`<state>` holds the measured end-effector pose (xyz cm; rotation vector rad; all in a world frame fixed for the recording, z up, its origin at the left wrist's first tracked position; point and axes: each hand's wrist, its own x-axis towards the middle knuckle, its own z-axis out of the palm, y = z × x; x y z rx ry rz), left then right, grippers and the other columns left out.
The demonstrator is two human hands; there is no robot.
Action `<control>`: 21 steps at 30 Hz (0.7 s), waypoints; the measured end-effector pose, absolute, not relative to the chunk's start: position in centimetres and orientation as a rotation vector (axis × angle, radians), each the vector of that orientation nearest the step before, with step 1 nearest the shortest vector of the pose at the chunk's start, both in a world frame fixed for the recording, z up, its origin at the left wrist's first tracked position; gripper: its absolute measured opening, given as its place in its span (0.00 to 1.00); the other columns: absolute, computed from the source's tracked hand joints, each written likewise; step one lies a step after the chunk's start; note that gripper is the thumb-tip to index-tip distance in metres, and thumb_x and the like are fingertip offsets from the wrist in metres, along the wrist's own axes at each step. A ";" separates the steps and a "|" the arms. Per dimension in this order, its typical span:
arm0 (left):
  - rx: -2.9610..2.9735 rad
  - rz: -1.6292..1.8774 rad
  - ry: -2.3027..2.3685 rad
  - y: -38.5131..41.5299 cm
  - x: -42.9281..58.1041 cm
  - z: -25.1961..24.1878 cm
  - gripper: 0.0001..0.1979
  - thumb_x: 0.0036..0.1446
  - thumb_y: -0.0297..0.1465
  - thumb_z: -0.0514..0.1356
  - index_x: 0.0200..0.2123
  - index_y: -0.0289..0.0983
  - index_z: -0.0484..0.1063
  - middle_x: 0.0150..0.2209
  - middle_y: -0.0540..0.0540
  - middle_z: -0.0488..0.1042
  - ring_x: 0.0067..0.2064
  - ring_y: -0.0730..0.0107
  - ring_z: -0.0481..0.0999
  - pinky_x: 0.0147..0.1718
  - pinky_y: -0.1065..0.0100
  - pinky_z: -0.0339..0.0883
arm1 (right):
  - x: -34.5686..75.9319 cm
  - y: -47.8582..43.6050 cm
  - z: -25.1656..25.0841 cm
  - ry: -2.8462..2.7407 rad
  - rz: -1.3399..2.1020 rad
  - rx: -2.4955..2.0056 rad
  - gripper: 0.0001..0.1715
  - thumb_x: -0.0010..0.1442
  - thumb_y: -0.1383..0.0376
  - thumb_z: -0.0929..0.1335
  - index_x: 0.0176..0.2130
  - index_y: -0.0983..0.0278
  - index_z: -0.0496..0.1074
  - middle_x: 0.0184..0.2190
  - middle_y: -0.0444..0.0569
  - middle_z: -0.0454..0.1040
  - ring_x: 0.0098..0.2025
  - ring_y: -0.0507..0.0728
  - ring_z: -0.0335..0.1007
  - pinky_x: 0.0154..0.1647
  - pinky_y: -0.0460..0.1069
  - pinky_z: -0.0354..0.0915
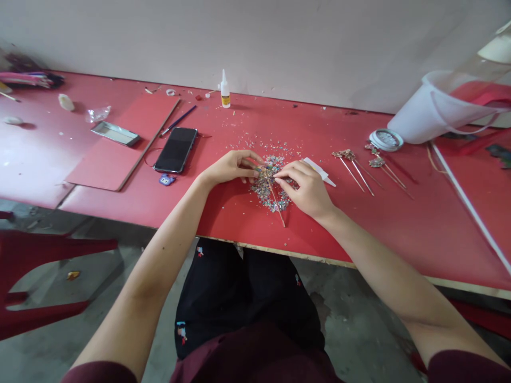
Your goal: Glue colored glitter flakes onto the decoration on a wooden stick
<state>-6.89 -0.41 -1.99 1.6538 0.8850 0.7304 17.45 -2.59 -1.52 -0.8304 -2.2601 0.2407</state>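
Note:
A gold-coloured hair stick [275, 198] with an ornate head lies over a pile of small, glittering multicoloured chips [263, 198] on the red table. My left hand [235, 167] is at its head from the left, thumb and fingers closed on the ornament's edge. From the right, my right hand [305, 187] pinches at the same ornament; whatever sits between its fingertips is too small to make out. Behind the right hand lies a white tray with a pointed spout [320, 171]. The stick's bare end points toward me.
Several finished-looking hair sticks [355, 165] lie to the right, by a round white-rimmed lid [386, 139] and white bucket [429, 114]. A glue bottle [225, 96] stands behind. Leftward are a phone [175, 150], a paintbrush [178, 121], a red board [131, 141] and a shallow tin [115, 133].

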 end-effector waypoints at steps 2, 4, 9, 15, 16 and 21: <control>1.642 0.736 0.880 -0.4 -6.9 -2.0 0.18 0.55 0.31 0.65 0.48 0.31 0.70 0.36 0.42 0.79 0.32 0.73 0.79 0.28 0.75 0.72 | 17.4 -2.6 -1.5 -2.258 0.240 -0.843 0.06 0.64 0.65 0.65 0.36 0.59 0.73 0.35 0.48 0.73 0.40 0.58 0.69 0.43 0.55 0.66; 1.635 0.740 0.880 -0.4 -6.9 -1.9 0.19 0.55 0.31 0.65 0.48 0.31 0.70 0.36 0.42 0.79 0.31 0.73 0.79 0.28 0.75 0.72 | 17.4 -2.6 -1.5 -2.252 0.236 -0.854 0.07 0.64 0.65 0.65 0.37 0.59 0.73 0.35 0.48 0.73 0.40 0.57 0.69 0.43 0.55 0.66; 1.628 0.739 0.880 -0.5 -6.9 -1.9 0.19 0.54 0.31 0.65 0.48 0.31 0.70 0.36 0.42 0.79 0.31 0.73 0.79 0.28 0.74 0.71 | 17.4 -2.6 -1.5 -2.261 0.215 -0.832 0.07 0.64 0.65 0.65 0.36 0.60 0.73 0.34 0.48 0.73 0.40 0.57 0.69 0.42 0.54 0.66; 1.634 0.740 0.877 -0.4 -6.8 -1.9 0.18 0.55 0.30 0.65 0.48 0.31 0.70 0.36 0.42 0.79 0.31 0.73 0.79 0.28 0.74 0.71 | 17.4 -2.6 -1.5 -2.251 0.212 -0.830 0.07 0.64 0.65 0.65 0.36 0.60 0.74 0.34 0.48 0.73 0.39 0.57 0.69 0.43 0.54 0.66; 1.634 0.741 0.876 -0.4 -6.8 -1.9 0.18 0.55 0.30 0.65 0.48 0.31 0.70 0.36 0.42 0.79 0.31 0.73 0.79 0.28 0.75 0.71 | 17.4 -2.6 -1.5 -2.253 0.214 -0.833 0.07 0.64 0.64 0.65 0.36 0.60 0.74 0.34 0.48 0.73 0.39 0.57 0.69 0.42 0.54 0.66; 1.635 0.743 0.878 -0.5 -6.8 -1.9 0.18 0.55 0.29 0.65 0.48 0.31 0.70 0.36 0.42 0.79 0.31 0.73 0.79 0.28 0.75 0.71 | 17.4 -2.6 -1.5 -2.258 0.219 -0.837 0.07 0.65 0.64 0.65 0.36 0.60 0.73 0.34 0.49 0.73 0.40 0.57 0.69 0.43 0.54 0.65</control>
